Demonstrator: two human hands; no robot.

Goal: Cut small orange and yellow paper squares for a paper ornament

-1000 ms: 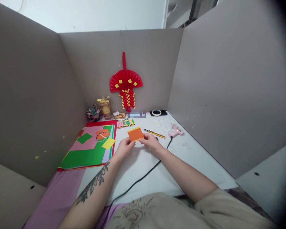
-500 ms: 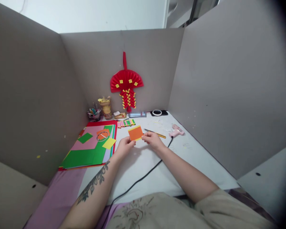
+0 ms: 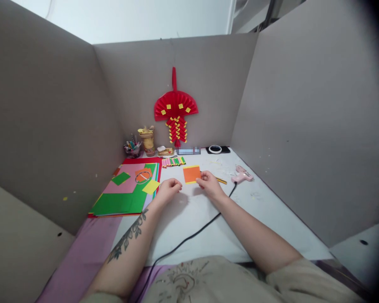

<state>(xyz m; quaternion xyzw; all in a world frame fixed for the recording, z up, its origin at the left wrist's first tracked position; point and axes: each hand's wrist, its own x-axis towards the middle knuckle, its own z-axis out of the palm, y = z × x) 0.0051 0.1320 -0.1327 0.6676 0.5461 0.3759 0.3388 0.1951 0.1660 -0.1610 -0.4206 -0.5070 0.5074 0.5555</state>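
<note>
An orange paper square (image 3: 192,174) with yellow strips along its top and bottom edges is held up above the white table. My right hand (image 3: 208,183) pinches it at its lower right side. To the left of the square, apart from it, is my left hand (image 3: 170,189), its fingers curled together; whether anything small is between them cannot be made out. Behind the square lies a row of small pink, green and yellow paper rolls (image 3: 173,161).
Coloured sheets (image 3: 120,203) are stacked at the left, with a yellow square (image 3: 150,187) on them. A pink glue gun (image 3: 242,174) lies right, its black cord (image 3: 189,238) crossing the table. A red fan ornament (image 3: 176,107) hangs on the back panel.
My left hand has let go of the orange square, which now hangs from my right hand alone, turned more upright. The whole view has shifted slightly.
</note>
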